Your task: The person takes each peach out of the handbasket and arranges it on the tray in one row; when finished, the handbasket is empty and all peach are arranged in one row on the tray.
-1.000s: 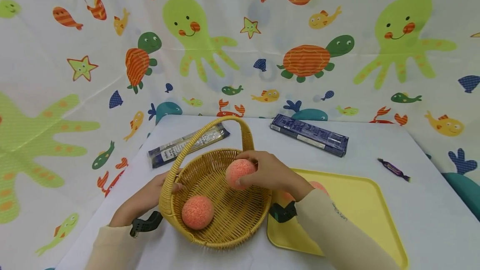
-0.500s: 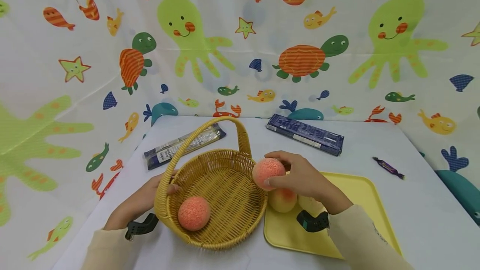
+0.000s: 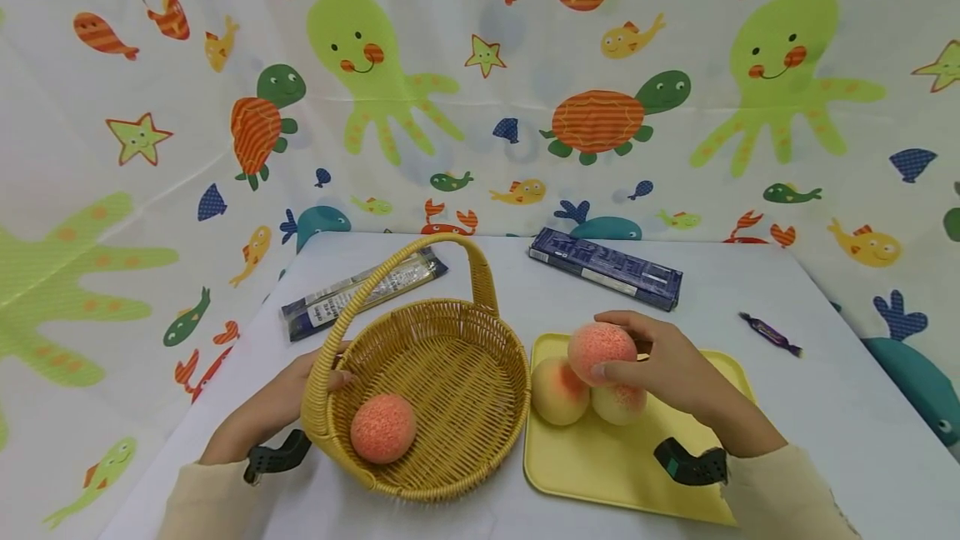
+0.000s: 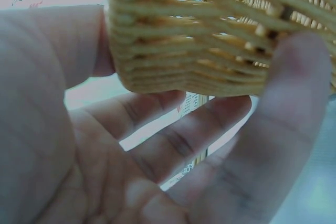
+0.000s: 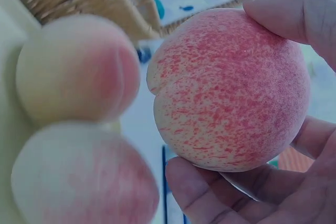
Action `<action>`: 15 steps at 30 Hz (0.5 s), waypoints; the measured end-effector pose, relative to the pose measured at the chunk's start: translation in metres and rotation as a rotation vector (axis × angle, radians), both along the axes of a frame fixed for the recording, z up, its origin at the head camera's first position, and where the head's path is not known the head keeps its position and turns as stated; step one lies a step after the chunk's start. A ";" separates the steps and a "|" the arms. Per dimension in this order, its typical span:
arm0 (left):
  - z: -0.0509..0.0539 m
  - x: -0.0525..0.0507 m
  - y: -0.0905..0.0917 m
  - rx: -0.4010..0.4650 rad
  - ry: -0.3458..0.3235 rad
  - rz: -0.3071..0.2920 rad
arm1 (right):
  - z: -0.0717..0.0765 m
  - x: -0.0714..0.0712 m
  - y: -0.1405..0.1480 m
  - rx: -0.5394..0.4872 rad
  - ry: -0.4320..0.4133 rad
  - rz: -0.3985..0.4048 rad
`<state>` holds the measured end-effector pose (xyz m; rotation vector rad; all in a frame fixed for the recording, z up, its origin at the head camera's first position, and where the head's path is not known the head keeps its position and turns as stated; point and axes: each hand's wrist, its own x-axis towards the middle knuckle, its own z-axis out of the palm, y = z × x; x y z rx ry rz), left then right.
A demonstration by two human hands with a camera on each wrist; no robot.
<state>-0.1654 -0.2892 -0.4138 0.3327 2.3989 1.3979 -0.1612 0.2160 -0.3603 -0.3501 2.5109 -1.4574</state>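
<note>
My right hand [image 3: 675, 373] holds a pink speckled peach [image 3: 602, 353] over the yellow tray [image 3: 600, 465]; in the right wrist view the thumb and fingers grip that peach [image 5: 231, 90]. Two paler peaches, one at the tray's left [image 3: 559, 391] and one under the held peach [image 3: 618, 404], rest on the tray. My left hand [image 3: 288, 394] grips the left side of the wicker basket [image 3: 450, 482], thumb over the rim. In the left wrist view its fingers lie under the woven side [image 4: 178, 51]. One pink peach [image 3: 383, 429] lies inside the basket, at the left.
Behind the basket lie long plastic packets [image 3: 322, 311]. A dark blue box [image 3: 606, 267] is at the back of the white table, and a small purple wrapped candy [image 3: 771, 334] lies to the right. A cloth with sea animals [image 3: 480, 65] hangs behind.
My right hand has carried the pink peach from inside the basket rightward to above the tray. The two peaches on the tray are now plainly visible. My left hand keeps its hold on the basket.
</note>
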 end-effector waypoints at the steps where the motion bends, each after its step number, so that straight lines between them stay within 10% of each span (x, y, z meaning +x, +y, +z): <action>1: 0.000 0.000 0.000 0.005 0.002 -0.003 | -0.001 0.002 0.004 0.001 0.004 -0.004; 15: -0.003 0.001 -0.001 0.002 0.039 -0.015 | -0.016 0.015 0.056 0.097 0.014 -0.136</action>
